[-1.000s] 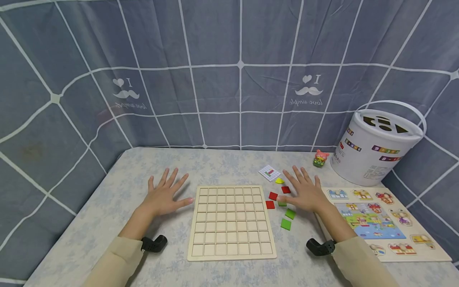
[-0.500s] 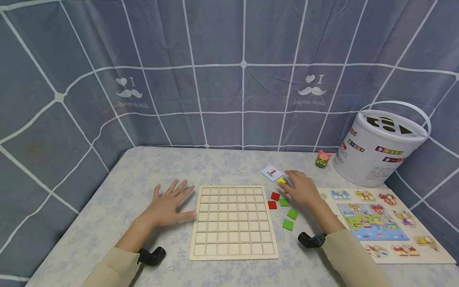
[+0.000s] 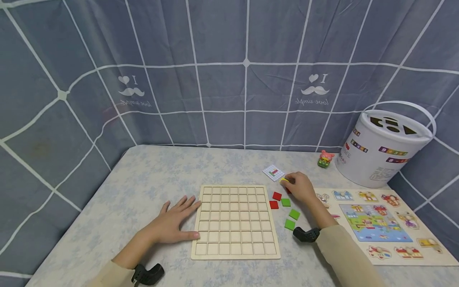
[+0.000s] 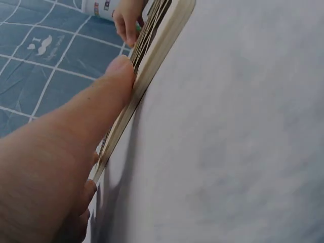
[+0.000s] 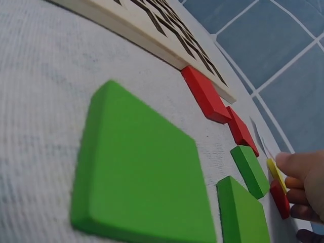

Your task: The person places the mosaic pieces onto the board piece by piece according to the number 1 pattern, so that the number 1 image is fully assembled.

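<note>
My left hand (image 3: pixel 173 223) rests at the left edge of a wooden grid board (image 3: pixel 236 255), its fingers extended. In the left wrist view the thumb lies on the rim of the board (image 4: pixel 159 53). Beyond the board's far right corner, my right hand (image 3: pixel 301 187) pinches a small yellow piece (image 3: pixel 284 180) between thumb and curled fingers. The right wrist view has the yellow piece (image 5: pixel 276 174) at the thumb tip, beside a red tile (image 5: pixel 279 198) partly hidden by the fingers. Red tiles (image 3: pixel 274 205) and green tiles (image 3: pixel 290 224) lie scattered right of the board.
A small card with a printed grid (image 3: pixel 273 173) lies behind the yellow piece. At the right are a picture puzzle board (image 3: pixel 391 253), a white lidded bucket (image 3: pixel 380 155) and a little pink-and-green figurine (image 3: pixel 325 158). A grey-blue curtain (image 3: pixel 222 87) hangs behind the table.
My right hand has gone from spread fingers over the tiles to pinching the yellow piece. My left hand has come nearer and now touches the board's left edge.
</note>
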The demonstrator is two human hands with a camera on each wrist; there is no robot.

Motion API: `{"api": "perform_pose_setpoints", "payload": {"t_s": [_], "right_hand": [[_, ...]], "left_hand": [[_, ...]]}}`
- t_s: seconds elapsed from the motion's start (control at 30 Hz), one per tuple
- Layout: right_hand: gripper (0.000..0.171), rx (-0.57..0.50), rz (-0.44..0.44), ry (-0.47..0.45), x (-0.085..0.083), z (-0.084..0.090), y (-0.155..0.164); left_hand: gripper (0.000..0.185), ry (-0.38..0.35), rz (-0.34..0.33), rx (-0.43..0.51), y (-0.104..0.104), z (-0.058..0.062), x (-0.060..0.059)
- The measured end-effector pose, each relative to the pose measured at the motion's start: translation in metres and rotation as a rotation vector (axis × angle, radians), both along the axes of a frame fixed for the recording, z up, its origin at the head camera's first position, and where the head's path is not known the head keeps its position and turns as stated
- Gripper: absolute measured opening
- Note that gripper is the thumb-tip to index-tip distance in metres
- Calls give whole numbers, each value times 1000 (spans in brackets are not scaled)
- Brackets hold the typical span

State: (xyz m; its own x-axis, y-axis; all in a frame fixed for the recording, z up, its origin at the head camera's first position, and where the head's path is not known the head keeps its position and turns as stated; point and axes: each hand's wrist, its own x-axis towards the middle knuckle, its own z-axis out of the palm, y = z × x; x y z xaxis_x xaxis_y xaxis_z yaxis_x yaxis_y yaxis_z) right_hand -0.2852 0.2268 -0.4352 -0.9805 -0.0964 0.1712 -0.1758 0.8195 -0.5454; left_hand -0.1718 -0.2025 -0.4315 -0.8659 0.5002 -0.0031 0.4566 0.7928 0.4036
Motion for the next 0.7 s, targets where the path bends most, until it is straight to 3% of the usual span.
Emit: {"api": "perform_pose_setpoints", "payload": {"t_s": [0.33,0.7], "right_hand": [[32,8,1,56,-4,-7,-1],[28,-48,-52,85,-4,-12,-6]], "left_hand": [[92,59,-4,67,0,-15,2],[90,84,3,85,2,-16,2]]}}
